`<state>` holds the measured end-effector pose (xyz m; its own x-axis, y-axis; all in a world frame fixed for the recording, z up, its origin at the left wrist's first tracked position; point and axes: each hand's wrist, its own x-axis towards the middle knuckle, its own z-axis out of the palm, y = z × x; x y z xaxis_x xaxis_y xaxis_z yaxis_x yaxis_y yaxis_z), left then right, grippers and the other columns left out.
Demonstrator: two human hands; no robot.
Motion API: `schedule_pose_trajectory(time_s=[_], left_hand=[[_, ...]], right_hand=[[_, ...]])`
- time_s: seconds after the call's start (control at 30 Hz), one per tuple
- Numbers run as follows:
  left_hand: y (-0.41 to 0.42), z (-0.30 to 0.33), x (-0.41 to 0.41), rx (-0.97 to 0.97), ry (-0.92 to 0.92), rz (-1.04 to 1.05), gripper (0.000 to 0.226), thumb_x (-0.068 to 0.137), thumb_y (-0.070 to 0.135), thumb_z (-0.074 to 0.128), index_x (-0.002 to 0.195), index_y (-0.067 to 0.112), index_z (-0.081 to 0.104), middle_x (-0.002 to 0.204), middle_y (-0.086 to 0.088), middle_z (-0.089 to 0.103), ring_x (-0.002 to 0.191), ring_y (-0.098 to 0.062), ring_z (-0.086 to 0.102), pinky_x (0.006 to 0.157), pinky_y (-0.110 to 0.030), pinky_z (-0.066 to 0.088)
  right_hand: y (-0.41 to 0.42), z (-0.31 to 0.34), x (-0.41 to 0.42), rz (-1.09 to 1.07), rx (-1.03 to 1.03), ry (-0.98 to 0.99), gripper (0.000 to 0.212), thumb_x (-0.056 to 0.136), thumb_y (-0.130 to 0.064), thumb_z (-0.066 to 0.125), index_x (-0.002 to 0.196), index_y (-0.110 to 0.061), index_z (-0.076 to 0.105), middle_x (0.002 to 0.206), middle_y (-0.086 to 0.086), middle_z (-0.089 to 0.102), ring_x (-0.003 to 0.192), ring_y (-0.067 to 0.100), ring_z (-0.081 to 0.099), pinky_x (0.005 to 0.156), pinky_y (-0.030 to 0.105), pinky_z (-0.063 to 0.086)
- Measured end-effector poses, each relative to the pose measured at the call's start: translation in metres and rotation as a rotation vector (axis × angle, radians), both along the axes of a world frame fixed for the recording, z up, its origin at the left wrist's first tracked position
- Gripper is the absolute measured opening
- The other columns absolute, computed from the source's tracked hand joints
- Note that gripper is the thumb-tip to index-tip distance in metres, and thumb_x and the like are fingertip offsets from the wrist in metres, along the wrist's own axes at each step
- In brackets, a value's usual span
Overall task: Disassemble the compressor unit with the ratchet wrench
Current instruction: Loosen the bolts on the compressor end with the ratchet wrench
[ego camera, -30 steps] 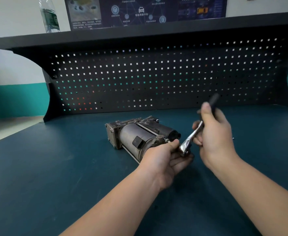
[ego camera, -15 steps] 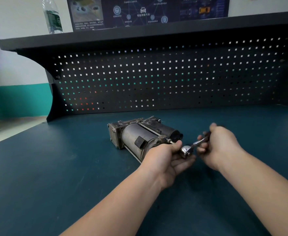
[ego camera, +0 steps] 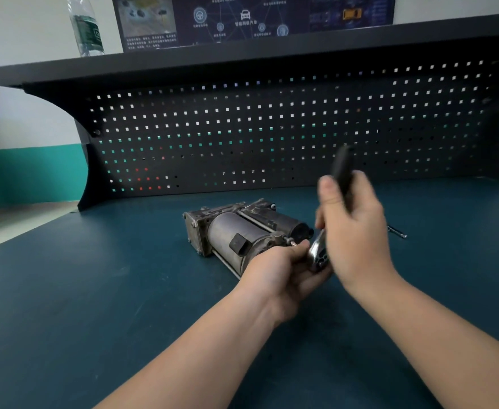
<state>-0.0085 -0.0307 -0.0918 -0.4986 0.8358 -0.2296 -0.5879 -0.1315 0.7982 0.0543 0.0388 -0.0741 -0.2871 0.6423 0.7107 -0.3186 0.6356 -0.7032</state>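
The compressor unit (ego camera: 242, 234) lies on its side near the middle of the dark blue counter (ego camera: 80, 290), its cylindrical body pointing toward the near right, with a square flange at the far left end. The left hand (ego camera: 283, 270) sits at the near end of the unit, its fingers (ego camera: 310, 278) curled under the chrome head of the ratchet wrench (ego camera: 319, 255) and its thumb lying over the top beside a small bolt end on the unit. The right hand (ego camera: 354, 231) grips the wrench's black handle, fingers wrapped around it, with the handle tilted steeply upward and away so its tip stands in front of the pegboard (ego camera: 271, 128); the hand and handle are motion-blurred. A thin metal rod or bit (ego camera: 397, 232) lies on the counter just to the right of the right hand, too small to identify. The black pegboard rises at the far edge of the counter under a dark shelf (ego camera: 242, 54). A clear plastic bottle (ego camera: 86, 28) stands on the left part of the shelf, and a dark poster (ego camera: 257, 16) hangs on the wall behind.
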Motion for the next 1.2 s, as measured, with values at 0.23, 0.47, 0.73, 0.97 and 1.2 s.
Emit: schedule_pose_trajectory(time_s=[0.23,0.47,0.73,0.97,1.2], left_hand=[[0.002,-0.001,0.001,-0.008,-0.023,0.014,0.009,0.090,0.005,0.057,0.087,-0.003,0.057,0.066,-0.017,0.066,0.061,-0.026,0.066,0.053,-0.031,0.059],[-0.001,0.000,0.003,-0.001,0.033,-0.047,0.015,0.090,0.009,0.056,0.083,0.001,0.065,0.065,-0.011,0.067,0.052,-0.017,0.067,0.046,-0.022,0.054],[0.001,0.002,0.002,-0.017,-0.020,-0.017,0.014,0.091,0.007,0.055,0.083,-0.004,0.058,0.067,-0.018,0.065,0.060,-0.027,0.065,0.054,-0.030,0.058],[0.002,0.000,0.003,-0.007,-0.033,0.009,0.014,0.091,0.007,0.056,0.086,-0.005,0.058,0.069,-0.018,0.066,0.061,-0.028,0.065,0.052,-0.030,0.058],[0.000,-0.004,0.004,-0.024,0.060,-0.018,0.015,0.090,0.017,0.060,0.086,0.003,0.066,0.069,-0.011,0.068,0.054,-0.017,0.067,0.047,-0.022,0.054]], right_hand=[[0.040,-0.002,0.005,0.285,-1.231,0.049,0.033,0.100,-0.033,0.040,0.074,-0.014,0.041,0.065,0.004,0.047,0.025,0.004,0.026,0.033,0.010,0.023],[0.003,0.001,0.012,0.100,0.379,-0.111,0.022,0.088,-0.048,0.052,0.082,-0.028,0.045,0.063,-0.004,0.054,0.052,0.008,0.048,0.051,0.022,0.039],[0.034,0.003,0.004,0.163,-0.905,0.014,0.030,0.099,-0.036,0.043,0.075,-0.018,0.044,0.060,0.003,0.049,0.026,0.005,0.033,0.033,0.014,0.026],[0.032,0.002,0.003,0.220,-0.709,0.081,0.029,0.098,-0.040,0.045,0.078,-0.019,0.046,0.061,0.004,0.049,0.028,0.004,0.032,0.034,0.016,0.026],[0.001,0.004,0.017,0.146,0.416,-0.195,0.024,0.084,-0.050,0.053,0.081,-0.028,0.044,0.064,0.004,0.054,0.054,0.019,0.052,0.052,0.036,0.044]])
